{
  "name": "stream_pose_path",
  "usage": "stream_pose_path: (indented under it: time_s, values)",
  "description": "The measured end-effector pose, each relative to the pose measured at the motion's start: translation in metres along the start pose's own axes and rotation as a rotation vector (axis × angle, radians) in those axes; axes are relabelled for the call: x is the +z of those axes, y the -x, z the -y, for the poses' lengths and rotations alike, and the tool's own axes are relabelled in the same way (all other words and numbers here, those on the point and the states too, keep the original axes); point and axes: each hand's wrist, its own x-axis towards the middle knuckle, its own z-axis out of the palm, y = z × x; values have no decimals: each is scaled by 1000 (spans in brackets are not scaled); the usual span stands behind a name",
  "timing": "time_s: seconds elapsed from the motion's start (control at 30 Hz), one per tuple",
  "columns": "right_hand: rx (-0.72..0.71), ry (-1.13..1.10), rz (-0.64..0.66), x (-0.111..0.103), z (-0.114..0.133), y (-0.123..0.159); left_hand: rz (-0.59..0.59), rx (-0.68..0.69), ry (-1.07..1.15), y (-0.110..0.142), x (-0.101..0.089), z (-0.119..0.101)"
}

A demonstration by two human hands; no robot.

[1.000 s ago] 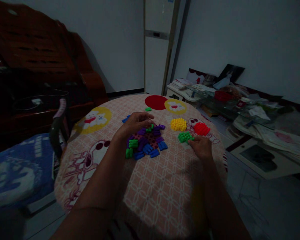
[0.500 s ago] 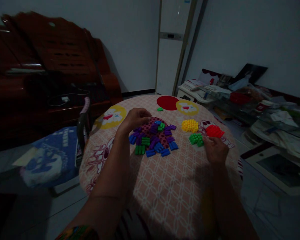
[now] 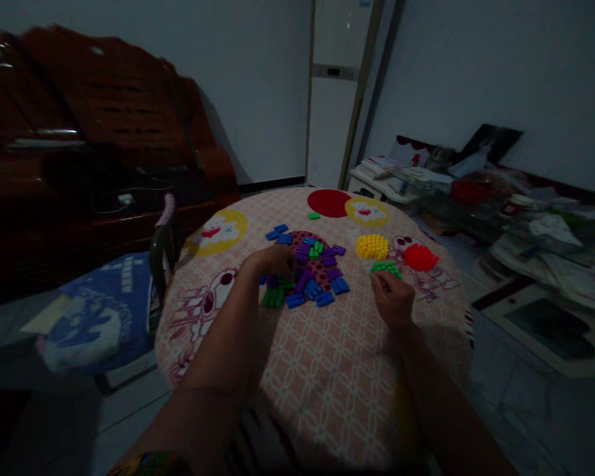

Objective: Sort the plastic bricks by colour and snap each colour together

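Observation:
My left hand (image 3: 276, 262) is over the left side of a mixed pile of small plastic pieces, its fingers curled together and pointing down. What it pinches, if anything, is hidden. Purple pieces (image 3: 305, 277), blue pieces (image 3: 324, 299) and dark green pieces (image 3: 274, 297) lie around it. My right hand (image 3: 394, 297) is closed just in front of a green cluster (image 3: 387, 267) of similar pieces; anything inside its fingers cannot be made out. Behind that cluster sit a yellow cluster (image 3: 372, 246) and a red cluster (image 3: 420, 257).
A patterned cloth covers the round table (image 3: 322, 357). One light green piece (image 3: 314, 216) lies alone near the far edge. To the left stands a chair with a blue cloth (image 3: 99, 311), and a wooden sofa (image 3: 104, 112) is behind it. A cluttered shelf (image 3: 506, 205) is on the right.
My left hand has moved down and nearer over the pile, and blue pieces behind it now show. My right hand has shifted left from beside the red cluster to the front of the green one.

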Motion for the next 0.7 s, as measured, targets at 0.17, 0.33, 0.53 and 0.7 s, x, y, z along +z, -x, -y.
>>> stream_pose_path:
  time_s: [0.17, 0.33, 0.53, 0.7]
  values:
    - [-98, -110, 158, 15, 18, 8, -135, 162, 165, 9, -15, -16]
    - [20, -253, 243, 18, 34, 9, -99, 383, 501, -7, 7, -51]
    - [257, -368, 193, 15, 24, 5, -99, 436, 613, -31, 41, -78]
    - [369, -450, 176, 12, 17, 2, -213, 473, 618, -33, 48, -85]
